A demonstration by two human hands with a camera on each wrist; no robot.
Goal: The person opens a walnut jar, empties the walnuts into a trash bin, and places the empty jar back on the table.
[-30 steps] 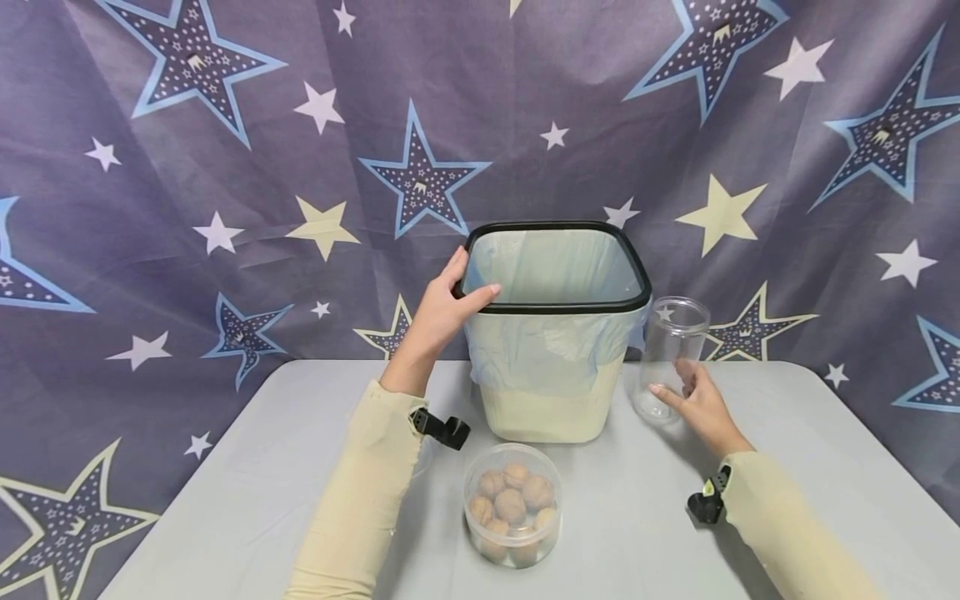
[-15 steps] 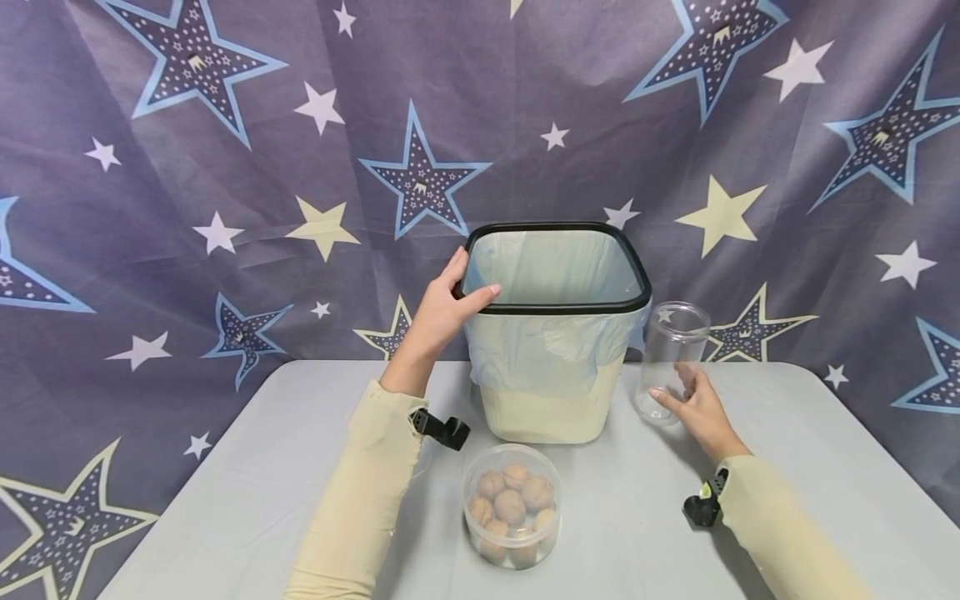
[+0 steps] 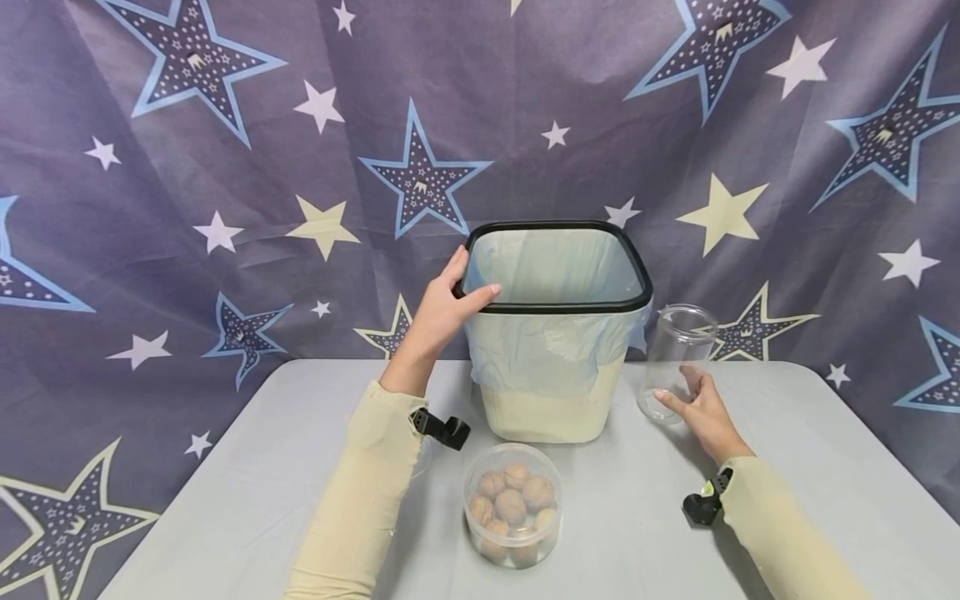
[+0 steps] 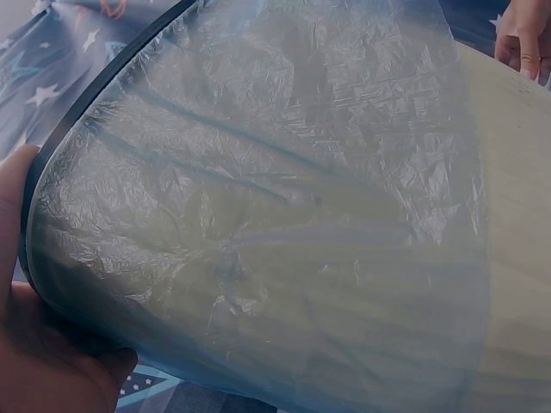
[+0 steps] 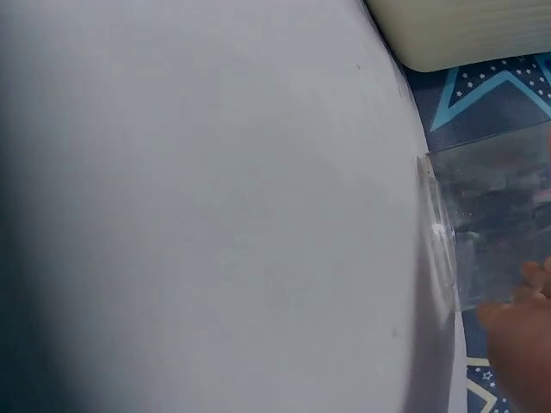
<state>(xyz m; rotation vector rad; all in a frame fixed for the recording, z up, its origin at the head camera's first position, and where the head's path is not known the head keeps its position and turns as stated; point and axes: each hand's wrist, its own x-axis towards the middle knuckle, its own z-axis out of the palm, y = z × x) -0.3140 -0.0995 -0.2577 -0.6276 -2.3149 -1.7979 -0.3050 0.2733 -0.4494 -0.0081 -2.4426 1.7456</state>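
Observation:
My left hand (image 3: 435, 321) grips the black rim (image 3: 562, 309) of a cream trash bin (image 3: 551, 417), thumb over the near corner. A thin bluish bag (image 4: 275, 206) lines the bin and hangs over its outside. Right of the bin, my right hand (image 3: 705, 412) holds a tall clear plastic jar (image 3: 671, 354) low on its side, thumb in front and fingers behind. The jar leans slightly to the right, its base at the table. In the right wrist view the jar (image 5: 495, 215) looks see-through, with part of my hand (image 5: 521, 335) beside it.
A round clear tub (image 3: 514, 543) of several walnuts (image 3: 510, 506) stands in front of the bin on the pale table (image 3: 622, 533). Beside my left sleeve shows a faint clear round edge (image 3: 423, 460). A star-patterned cloth (image 3: 525, 108) hangs behind the table.
The jar's top has moved a little down and to the right, so it leans more. My right hand has shifted only slightly. The left hand and the bin look still.

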